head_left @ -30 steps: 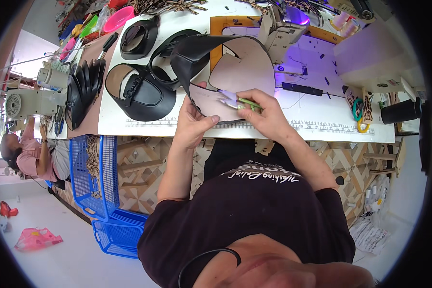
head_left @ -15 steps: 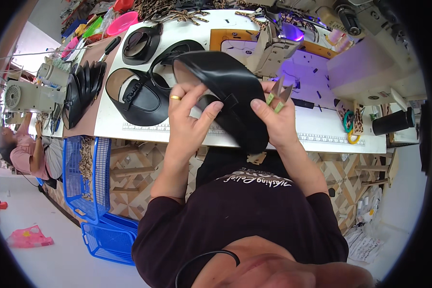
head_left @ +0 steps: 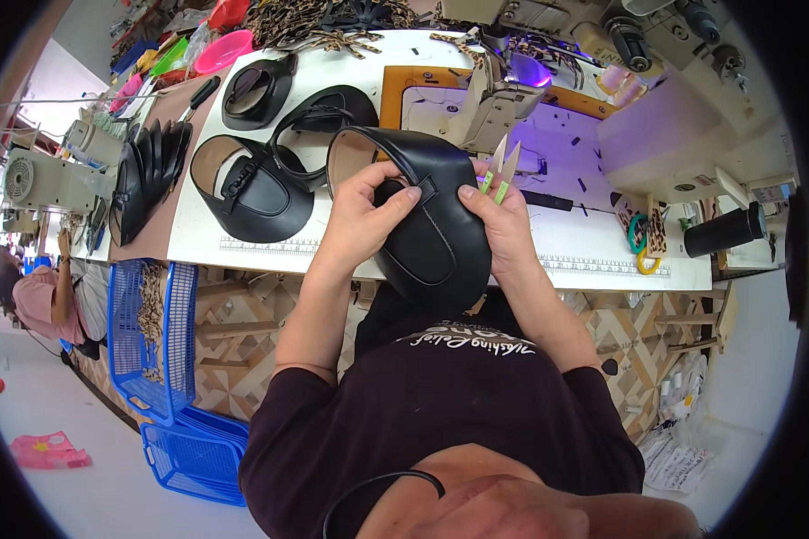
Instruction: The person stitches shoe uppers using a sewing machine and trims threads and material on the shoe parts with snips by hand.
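1. The left hand (head_left: 364, 211) grips a black shoe upper (head_left: 458, 225), fingers reaching into its opening and thumb on top, beside a small rectangular stitched patch.
2. The right hand (head_left: 505, 225) pinches the upper's other edge, thumb on the leather; it also keeps green-handled thread snips (head_left: 511, 165), blades pointing away from the body. The hands are apart, joined only by the upper, which is held up over the table's near edge.
3. The upper looks well advanced: it is already shaped, with its patch attached and a curved seam line visible. Whether loose thread ends are left to trim is too fine to tell; the snips are not on the leather.
4. Left of it, on the white table (head_left: 548, 238), lie three similar black pieces: one with a braided strap (head_left: 279, 198), one behind (head_left: 261, 90), and one nearer the sewing machine (head_left: 490, 108). Whether these are finished, I cannot tell.
5. Farther left stands a row of black pieces (head_left: 148, 171), apparently nested together.
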### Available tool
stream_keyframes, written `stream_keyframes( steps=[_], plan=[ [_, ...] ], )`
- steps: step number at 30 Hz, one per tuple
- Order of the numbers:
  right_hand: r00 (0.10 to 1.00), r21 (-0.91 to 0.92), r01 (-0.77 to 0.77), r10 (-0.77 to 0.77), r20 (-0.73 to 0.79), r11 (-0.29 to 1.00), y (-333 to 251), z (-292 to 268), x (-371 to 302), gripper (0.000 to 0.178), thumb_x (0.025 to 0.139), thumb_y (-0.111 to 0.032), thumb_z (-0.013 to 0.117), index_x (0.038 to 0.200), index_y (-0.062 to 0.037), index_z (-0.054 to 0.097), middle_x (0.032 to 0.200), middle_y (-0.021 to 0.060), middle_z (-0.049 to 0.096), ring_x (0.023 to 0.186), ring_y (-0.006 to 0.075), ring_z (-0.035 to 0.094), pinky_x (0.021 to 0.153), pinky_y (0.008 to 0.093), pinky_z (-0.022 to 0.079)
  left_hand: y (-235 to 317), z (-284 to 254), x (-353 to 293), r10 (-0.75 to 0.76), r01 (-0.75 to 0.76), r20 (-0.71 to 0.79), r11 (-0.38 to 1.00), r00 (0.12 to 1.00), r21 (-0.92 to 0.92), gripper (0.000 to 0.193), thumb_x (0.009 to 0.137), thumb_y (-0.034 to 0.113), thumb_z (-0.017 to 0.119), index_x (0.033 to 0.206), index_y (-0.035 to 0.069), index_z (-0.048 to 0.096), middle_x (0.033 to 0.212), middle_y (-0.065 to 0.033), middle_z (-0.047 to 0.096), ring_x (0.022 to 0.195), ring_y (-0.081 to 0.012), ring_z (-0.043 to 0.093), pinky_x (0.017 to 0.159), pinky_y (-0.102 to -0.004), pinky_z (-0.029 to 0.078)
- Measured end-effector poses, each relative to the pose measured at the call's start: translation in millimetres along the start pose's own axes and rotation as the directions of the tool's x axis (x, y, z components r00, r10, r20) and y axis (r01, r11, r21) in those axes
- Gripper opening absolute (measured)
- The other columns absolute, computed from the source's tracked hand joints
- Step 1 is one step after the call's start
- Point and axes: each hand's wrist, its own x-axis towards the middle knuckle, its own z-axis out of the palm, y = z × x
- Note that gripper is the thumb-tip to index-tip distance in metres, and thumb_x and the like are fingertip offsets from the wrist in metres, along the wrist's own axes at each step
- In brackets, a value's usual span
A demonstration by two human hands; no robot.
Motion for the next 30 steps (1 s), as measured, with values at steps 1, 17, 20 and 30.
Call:
stream_keyframes(
  steps=[1, 17, 20, 30],
  plan=[
    [1.0, -0.003, 0.007, -0.007, -0.02, 1.0, 1.6, -1.1, 0.6, 0.03, 0.084, -0.002, 0.058, 0.113, -0.0001, 0.05, 0.101, 0.011, 0.062, 0.088, 0.0174, 0.063, 0.077, 0.0294, 0.053, -0.3, 0.2, 0.6, 0.0, 0.0, -0.001, 1.0, 1.0, 0.003, 0.019, 0.083, 0.003, 0.062, 0.102, -0.003, 0.06, 0.085, -0.0008, 0.061, 0.076, -0.0061, 0.056, 0.069, -0.0191, 0.045],
    [0.859, -0.71, 0.431, -0.493, 0.135, 0.557, -114.9, -26.3, 27.4, 0.018, 0.091, -0.015, 0.057, 0.101, 0.0003, 0.06, 0.088, -0.0023, 0.059, 0.079, 0.004, 0.048, 0.071, 0.0184, 0.04, 32.5, 66.2, 75.2, 0.167, -0.168, -0.023, 0.983, 0.986, -0.068, 0.019, 0.081, 0.004, 0.064, 0.099, 0.0, 0.058, 0.084, 0.0003, 0.058, 0.075, -0.0056, 0.053, 0.067, -0.0196, 0.044],
    [0.816, -0.728, 0.5, -0.538, 0.214, 0.469, -158.0, -44.2, 42.8, 0.015, 0.09, -0.008, 0.053, 0.101, -0.0006, 0.061, 0.088, -0.0014, 0.059, 0.079, 0.0044, 0.049, 0.071, 0.0186, 0.04, 42.8, 92.5, 109.6, 0.133, -0.132, -0.002, 0.986, 0.991, -0.101, 0.02, 0.081, 0.005, 0.064, 0.1, 0.0, 0.058, 0.084, -0.0001, 0.058, 0.076, -0.0059, 0.053, 0.069, -0.0195, 0.044],
    [0.809, -0.827, 0.439, -0.245, 0.534, -0.353, -239.4, -76.1, 86.4, 0.074, 0.065, 0.008, 0.057, 0.131, -0.0217, 0.043, 0.107, 0.015, 0.058, 0.085, 0.0356, 0.06, 0.066, 0.0445, 0.049, 103.1, 126.3, 199.8, -0.031, -0.019, 0.404, 0.993, 0.914, 0.119, 0.03, 0.08, 0.003, 0.061, 0.108, -0.003, 0.058, 0.1, -0.0067, 0.063, 0.087, -0.012, 0.058, 0.077, -0.0257, 0.049]
  ],
)
